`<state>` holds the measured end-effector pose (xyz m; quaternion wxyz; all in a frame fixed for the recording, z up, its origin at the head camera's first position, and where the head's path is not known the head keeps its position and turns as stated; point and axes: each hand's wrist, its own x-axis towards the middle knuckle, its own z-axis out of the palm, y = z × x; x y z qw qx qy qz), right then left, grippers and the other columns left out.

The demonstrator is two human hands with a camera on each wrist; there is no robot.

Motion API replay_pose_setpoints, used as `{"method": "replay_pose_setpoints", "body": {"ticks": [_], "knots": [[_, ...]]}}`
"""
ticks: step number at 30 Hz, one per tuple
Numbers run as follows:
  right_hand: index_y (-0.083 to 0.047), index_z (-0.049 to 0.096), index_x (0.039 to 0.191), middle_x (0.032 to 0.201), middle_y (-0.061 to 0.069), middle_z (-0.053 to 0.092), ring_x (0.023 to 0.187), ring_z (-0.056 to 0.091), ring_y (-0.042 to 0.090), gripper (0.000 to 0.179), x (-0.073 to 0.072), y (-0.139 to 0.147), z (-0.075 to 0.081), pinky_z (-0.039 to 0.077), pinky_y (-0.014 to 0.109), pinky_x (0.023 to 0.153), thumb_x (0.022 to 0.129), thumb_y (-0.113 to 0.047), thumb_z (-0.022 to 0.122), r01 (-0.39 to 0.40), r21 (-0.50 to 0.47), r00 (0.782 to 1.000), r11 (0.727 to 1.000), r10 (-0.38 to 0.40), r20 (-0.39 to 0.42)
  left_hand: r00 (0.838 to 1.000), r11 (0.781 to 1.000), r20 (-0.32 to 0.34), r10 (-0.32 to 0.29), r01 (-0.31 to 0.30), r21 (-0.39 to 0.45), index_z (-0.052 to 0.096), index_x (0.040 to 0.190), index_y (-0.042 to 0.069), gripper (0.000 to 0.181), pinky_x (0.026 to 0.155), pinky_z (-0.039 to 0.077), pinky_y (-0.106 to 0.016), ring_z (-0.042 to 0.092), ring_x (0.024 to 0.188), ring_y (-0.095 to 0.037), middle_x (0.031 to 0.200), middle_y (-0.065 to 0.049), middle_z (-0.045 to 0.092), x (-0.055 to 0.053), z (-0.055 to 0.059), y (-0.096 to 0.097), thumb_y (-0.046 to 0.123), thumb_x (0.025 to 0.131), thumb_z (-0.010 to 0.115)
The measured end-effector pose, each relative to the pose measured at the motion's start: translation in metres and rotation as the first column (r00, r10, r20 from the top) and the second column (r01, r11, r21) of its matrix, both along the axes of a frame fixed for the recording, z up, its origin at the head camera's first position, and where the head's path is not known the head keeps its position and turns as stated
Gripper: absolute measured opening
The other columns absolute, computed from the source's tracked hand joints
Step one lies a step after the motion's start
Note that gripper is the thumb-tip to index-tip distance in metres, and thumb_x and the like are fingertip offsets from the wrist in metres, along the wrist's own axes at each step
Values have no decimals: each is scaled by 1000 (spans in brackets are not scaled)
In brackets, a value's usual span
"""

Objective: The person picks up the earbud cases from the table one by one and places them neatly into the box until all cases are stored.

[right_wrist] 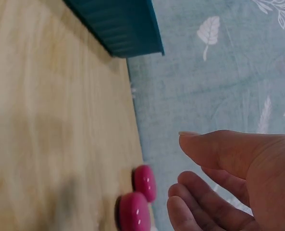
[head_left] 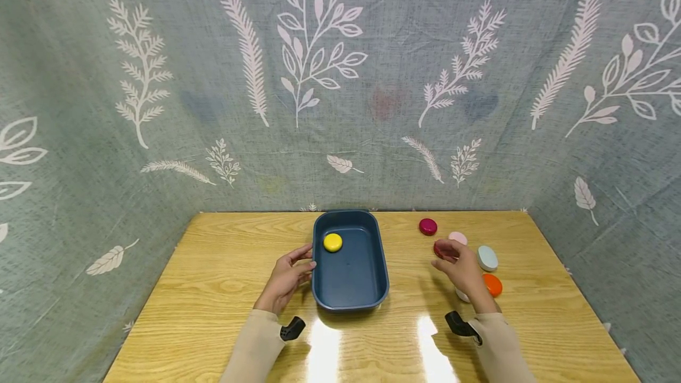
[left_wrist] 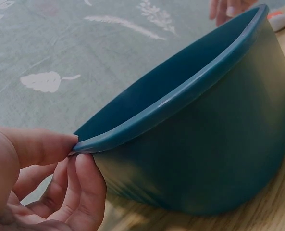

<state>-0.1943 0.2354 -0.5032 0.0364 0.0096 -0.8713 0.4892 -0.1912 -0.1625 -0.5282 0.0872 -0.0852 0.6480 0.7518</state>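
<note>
A deep blue rectangular plastic bin (head_left: 351, 285) with rounded corners stands on the table, a glossy yellow round disc (head_left: 333, 242) inside it. At the bin's left side, my left hand (head_left: 287, 279) pinches the rim between thumb and fingertips, as the left wrist view shows close up. My right hand (head_left: 461, 268) hovers over the right part of the table, fingers loosely bent, nothing between thumb and fingers. It partly covers a dark red disc (head_left: 438, 249). Two glossy pink-red discs (right_wrist: 135, 212) lie below the hand in the right wrist view.
Around my right hand lie a magenta disc (head_left: 428, 227), a pale pink disc (head_left: 457, 238), a pale blue-white disc (head_left: 487, 258), an orange disc (head_left: 492, 285) and a partly covered white piece (head_left: 462, 295). A grey leaf-patterned cloth (head_left: 340, 105) hangs behind the wooden table (head_left: 229, 265).
</note>
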Motion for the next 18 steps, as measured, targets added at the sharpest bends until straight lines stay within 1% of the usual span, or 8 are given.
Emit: {"method": "replay_pose_setpoints", "body": {"ticks": [8,10,13,18], "knots": [[14,65,127,125,33,67,118,65,47,39,19,19,-8,58,42,98,90,8,78,22,33,999,999,-21,-34,1000,1000,6,-9,9,-7,52,153,-4,54,69,54,-23,59,79,-10,132,-22,52,0,0,-1,-7,101,63],[15,64,128,127,33,66,118,64,48,40,23,23,-9,58,42,99,91,7,78,26,30,999,999,-25,-23,1000,1000,7,-8,8,-4,52,153,-4,53,69,54,-23,59,79,-11,132,-23,52,-1,-1,-1,-7,101,63],[15,63,130,130,33,65,120,63,47,42,30,28,-10,56,43,101,91,6,77,34,50,999,998,-35,3,1000,1000,3,-7,7,-2,52,152,-5,53,68,54,-23,59,79,-11,131,-22,53,-2,-1,-2,-7,100,63],[15,64,129,129,33,66,121,64,47,43,40,35,-13,57,43,99,90,6,79,52,110,998,993,-55,23,1000,1000,8,2,-1,-2,53,152,-4,53,68,54,-23,60,79,-11,128,-20,54,-2,-2,-1,-7,100,64]]}}
